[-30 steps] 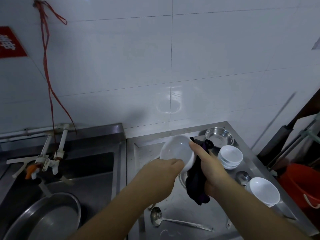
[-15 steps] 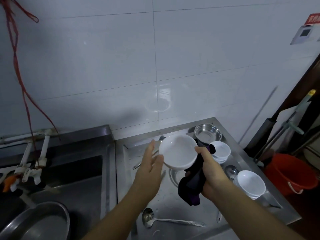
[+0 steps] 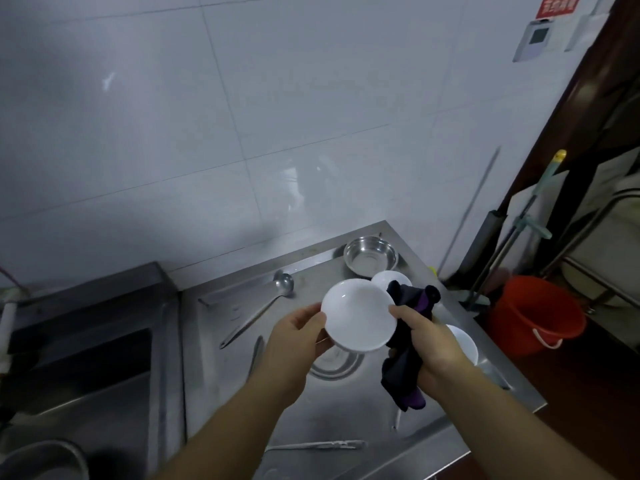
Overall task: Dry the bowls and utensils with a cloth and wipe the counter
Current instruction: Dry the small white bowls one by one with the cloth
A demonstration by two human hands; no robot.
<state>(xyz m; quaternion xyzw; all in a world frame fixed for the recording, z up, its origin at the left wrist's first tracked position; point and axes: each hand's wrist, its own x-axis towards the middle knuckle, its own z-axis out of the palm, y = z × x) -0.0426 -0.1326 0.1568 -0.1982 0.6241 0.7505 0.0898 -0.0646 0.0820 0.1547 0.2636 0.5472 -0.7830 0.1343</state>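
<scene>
Bowl (image 3: 358,318) gripped between both hands (right (image 3: 433,344) also clutching cloth (image 3: 407,368)); left (image 3: 298,337).

We see a steel counter (image 3: 221,375) across the lower middle of the frame. On it lie a steel bowl (image 3: 371,260) at the upper right corner, a ladle (image 3: 263,308) left of centre, white bowls (image 3: 465,342) at the right edge and a utensil handle (image 3: 317,445) near the bottom edge.

Glossy white bowl (image 3: 358,318), dark matt cloth (image 3: 407,375), brushed steel counter (image 3: 214,358) (dully reflective).
</scene>
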